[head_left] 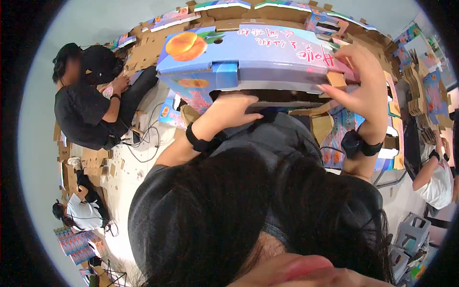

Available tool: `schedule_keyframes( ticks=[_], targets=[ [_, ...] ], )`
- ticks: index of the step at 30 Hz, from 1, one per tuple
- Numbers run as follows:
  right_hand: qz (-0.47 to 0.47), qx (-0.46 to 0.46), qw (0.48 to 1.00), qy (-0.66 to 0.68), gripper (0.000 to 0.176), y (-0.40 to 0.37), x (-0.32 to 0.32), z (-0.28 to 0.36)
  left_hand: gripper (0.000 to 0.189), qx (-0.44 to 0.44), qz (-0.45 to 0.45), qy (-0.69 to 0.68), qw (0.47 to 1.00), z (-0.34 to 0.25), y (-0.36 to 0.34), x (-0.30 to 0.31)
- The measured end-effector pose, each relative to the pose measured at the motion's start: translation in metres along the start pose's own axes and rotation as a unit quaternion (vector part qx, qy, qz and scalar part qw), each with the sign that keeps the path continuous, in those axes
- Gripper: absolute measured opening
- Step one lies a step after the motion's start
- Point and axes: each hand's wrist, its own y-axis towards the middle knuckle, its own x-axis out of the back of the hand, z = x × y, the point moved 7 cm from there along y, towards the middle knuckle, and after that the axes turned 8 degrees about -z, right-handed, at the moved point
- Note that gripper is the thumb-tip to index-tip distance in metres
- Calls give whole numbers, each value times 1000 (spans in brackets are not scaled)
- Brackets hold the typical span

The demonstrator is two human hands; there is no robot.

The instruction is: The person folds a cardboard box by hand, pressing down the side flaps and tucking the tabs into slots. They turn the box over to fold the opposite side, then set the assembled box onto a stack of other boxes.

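Saw one long dark slot along the near edge of one blue-and-pink printed cardboard box, and scrap-strewn pale floor to the left. Counted two bare hands. Found the box before the chest, with left hand half open at the slot, right hand spread wide at the right end. Could not tell firmness of grip.

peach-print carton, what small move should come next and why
Probably tuck in the small brown cardboard flap with the right hand: it appears to stick out close to that hand, while the left hand is at the peach-print carton's open side, seemingly placed to steady it.
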Motion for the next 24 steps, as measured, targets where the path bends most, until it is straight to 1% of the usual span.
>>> schedule_keyframes(
  ticks=[1,2,3,4,6,9,12,16,19,24],
  targets=[
    [12,13,1000,17,57,1,2,1,47,0,4,-5,1000,-1,-1,-3],
    [7,7,1000,25,58,2,5,3,48,0,8,-9,1000,-1,-2,-5],
    [1,2,999,32,59,1,9,7,55,9,25,-11,1000,-1,-3,-7],
    [-5,-4,999,40,61,1,11,8,51,2,-3,-20,1000,-2,-5,-5],
    [17,-3,999,40,64,-3,12,4,43,-13,-62,-38,997,-2,-11,-4],
    [31,-28,996,73,67,-10,9,-3,45,-32,-77,-39,996,-6,-12,-4],
    [50,-61,990,114,66,-14,7,-8,66,13,15,-6,1000,-5,-9,-5],
    [65,-85,985,136,62,-18,3,-18,65,3,19,12,1000,-7,-8,-4],
    [49,-67,988,133,55,-14,0,-20,63,-11,0,10,1000,-5,-7,-6],
    [16,-69,989,129,48,-15,-7,-25,61,-11,-2,18,1000,-5,-6,-6]
  ],
)
